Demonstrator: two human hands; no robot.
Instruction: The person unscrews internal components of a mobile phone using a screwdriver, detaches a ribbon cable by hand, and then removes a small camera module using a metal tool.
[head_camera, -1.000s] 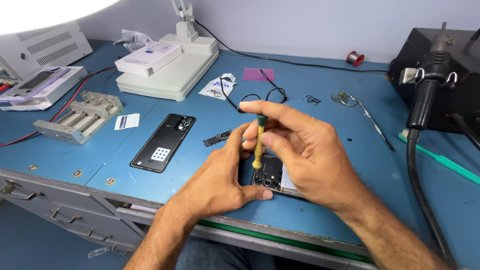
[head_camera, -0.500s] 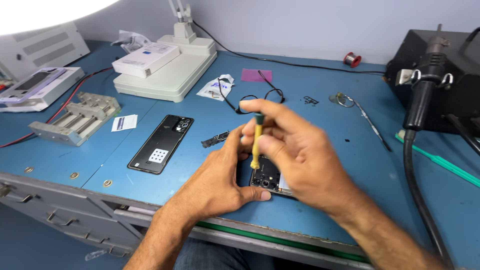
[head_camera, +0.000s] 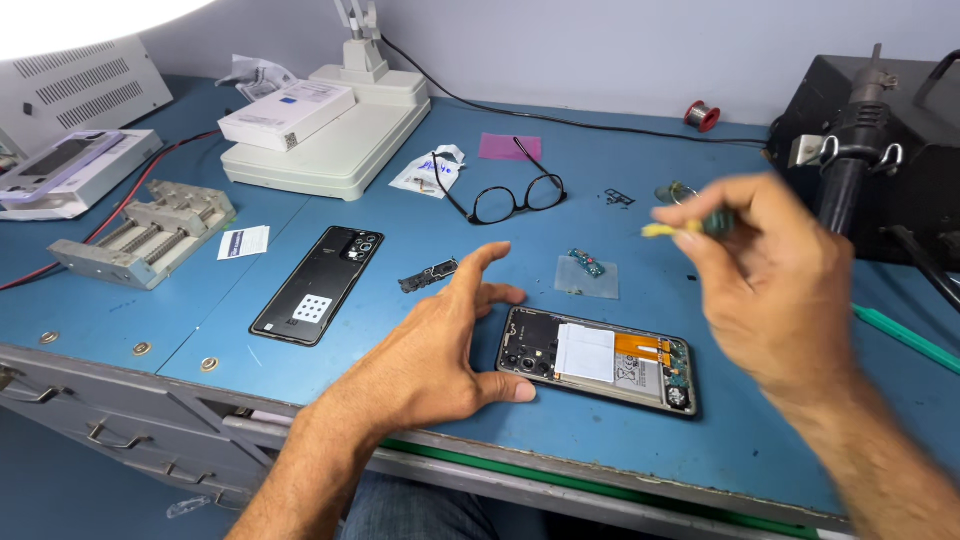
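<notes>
An opened phone (head_camera: 600, 360) lies flat on the blue workbench (head_camera: 720, 440), its battery, orange flex cable and boards showing. My left hand (head_camera: 440, 345) rests on the bench against the phone's left end, fingers spread and holding nothing. My right hand (head_camera: 770, 275) is raised above and to the right of the phone, blurred by motion. It grips a small screwdriver (head_camera: 690, 226) with a yellow and green handle, pointing left.
A black phone back cover (head_camera: 318, 285) lies to the left, with a small black part (head_camera: 428, 275) beside it. Glasses (head_camera: 512, 195), a clear pad with a small board (head_camera: 587, 270), a grey clamp jig (head_camera: 145, 232), a white heating plate (head_camera: 325, 140) and a black soldering station (head_camera: 880, 150) surround the area.
My right hand has lifted the screwdriver off the phone and swung it up and to the right. My left hand has opened and slid to the phone's left end.
</notes>
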